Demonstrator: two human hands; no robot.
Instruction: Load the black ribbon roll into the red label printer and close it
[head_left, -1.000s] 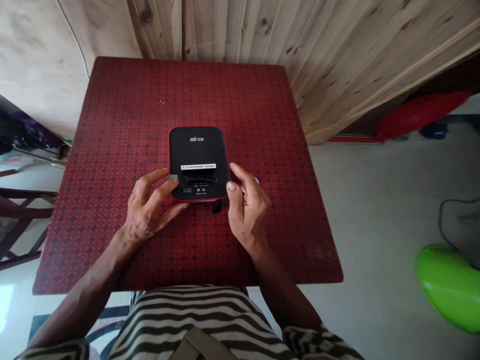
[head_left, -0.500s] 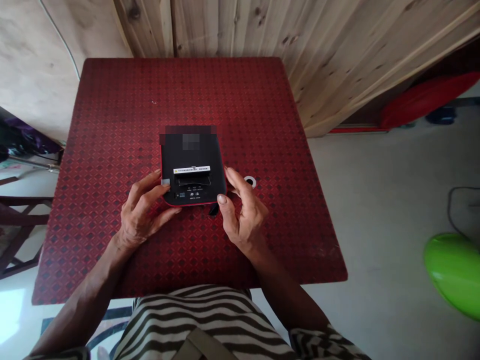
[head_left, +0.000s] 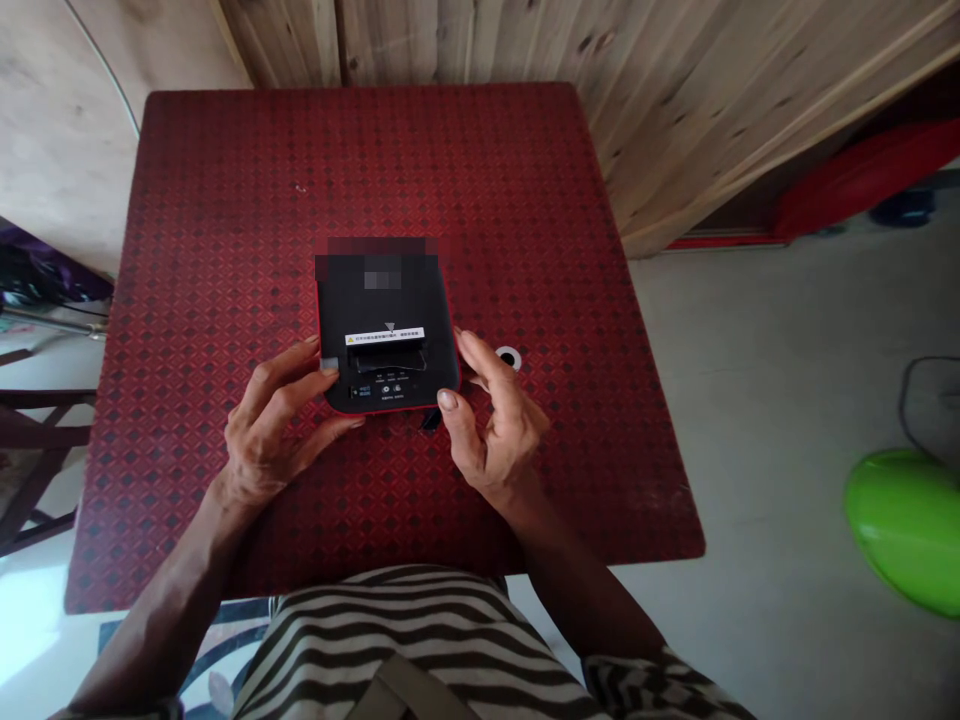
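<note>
A flat black device [head_left: 390, 310] with rounded corners and a red edge lies between my hands on the table. Its top has a dark slot, a white label strip [head_left: 385, 337] with a yellow warning mark, and small printed symbols near the front. My left hand [head_left: 274, 425] grips the left side, a fingertip on a small grey tab [head_left: 329, 366] and the thumb at the front edge. On the other side, my right hand [head_left: 499, 415] holds the front right corner between thumb and fingers. A short black piece [head_left: 430, 419] sticks out below that corner. Pixelation hides the far end.
Just right of my right fingers lies a white ring [head_left: 509, 358] with a dark centre. The red patterned table [head_left: 585, 450] stands against a wooden plank wall [head_left: 517, 45]. A dark wooden chair [head_left: 45, 437] is at left, a green rounded object [head_left: 911, 525] at right.
My view has shifted slightly, so the table and device look a little larger. Both hands keep the same hold on the device.
</note>
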